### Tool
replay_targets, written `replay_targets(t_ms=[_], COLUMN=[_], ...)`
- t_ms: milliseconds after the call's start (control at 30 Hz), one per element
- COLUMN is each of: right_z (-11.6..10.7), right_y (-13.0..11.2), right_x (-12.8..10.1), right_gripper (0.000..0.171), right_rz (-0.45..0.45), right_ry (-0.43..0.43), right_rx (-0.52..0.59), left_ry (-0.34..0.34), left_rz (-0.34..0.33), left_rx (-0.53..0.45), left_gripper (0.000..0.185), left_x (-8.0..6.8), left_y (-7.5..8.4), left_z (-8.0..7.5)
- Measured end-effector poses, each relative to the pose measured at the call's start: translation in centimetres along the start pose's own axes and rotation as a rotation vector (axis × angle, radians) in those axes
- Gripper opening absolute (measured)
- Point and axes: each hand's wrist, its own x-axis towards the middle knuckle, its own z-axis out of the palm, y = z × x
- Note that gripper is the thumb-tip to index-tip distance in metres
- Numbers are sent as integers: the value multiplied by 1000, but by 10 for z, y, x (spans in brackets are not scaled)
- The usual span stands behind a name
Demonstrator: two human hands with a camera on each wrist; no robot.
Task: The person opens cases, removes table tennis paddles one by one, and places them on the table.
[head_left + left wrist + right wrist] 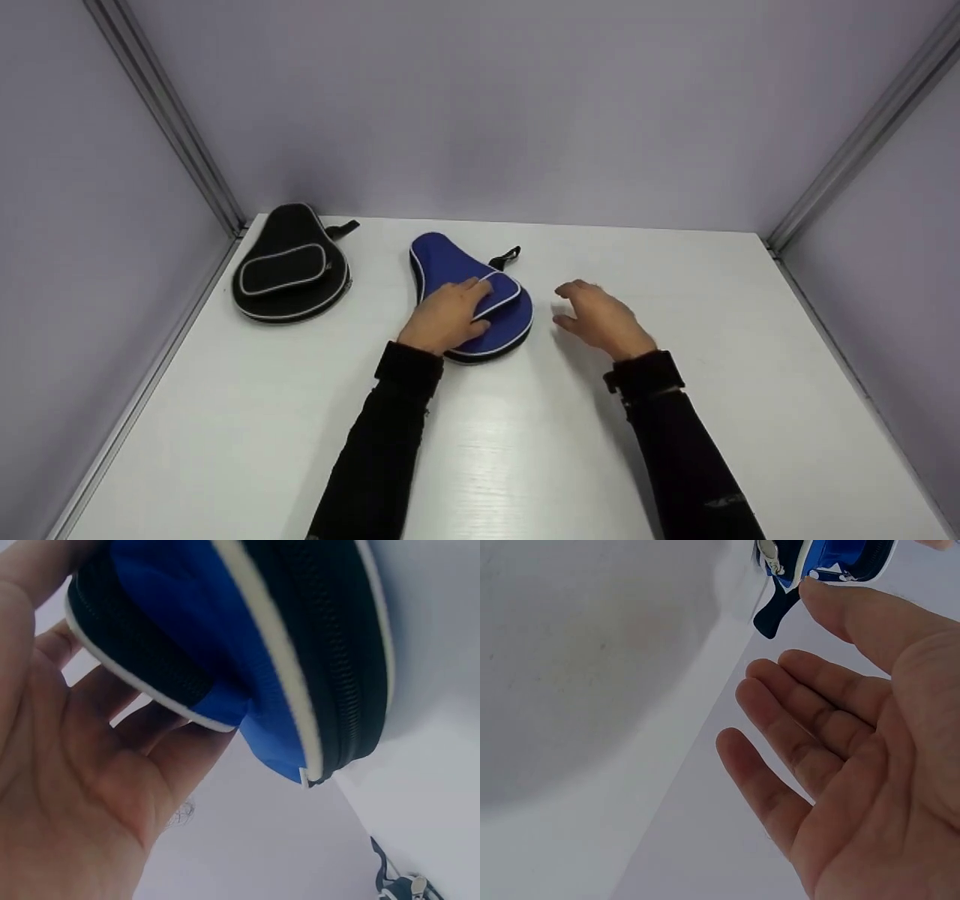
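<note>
A blue paddle case (469, 289) with white piping and a black zip lies flat on the white table (525, 465), near the middle. My left hand (448, 315) rests on its front pocket, fingers laid over it. In the left wrist view the blue paddle case (247, 652) fills the top, with my left hand's fingers (90, 765) against its underside edge. My right hand (596, 315) hovers just right of the case, fingers relaxed and holding nothing. The right wrist view shows my right hand's fingers (810, 742) spread, with the blue paddle case's zip end (817, 559) just beyond them.
A black paddle case (291, 266) with grey piping lies at the table's back left corner. Pale walls with metal corner rails (176, 127) close in the table on the left, back and right.
</note>
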Motion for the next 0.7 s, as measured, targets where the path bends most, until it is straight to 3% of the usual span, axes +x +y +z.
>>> replay_targets(t_ms=[233,467,700], right_z=[5,9,9], right_y=[-4,-6,-11], right_x=[0,6,5], right_gripper=[44,18,15], right_rz=[-63,-91,-17], right_ry=[-35,-144,-200], right_rx=[6,69,95], left_ry=[-53,-112,-116], left_rz=[48,53,46], left_rx=[-25,-70,-65], left_gripper=[55,52,53], left_x=[-2,-3,-3], left_y=[4,8,7], left_z=[-2,-5,-5])
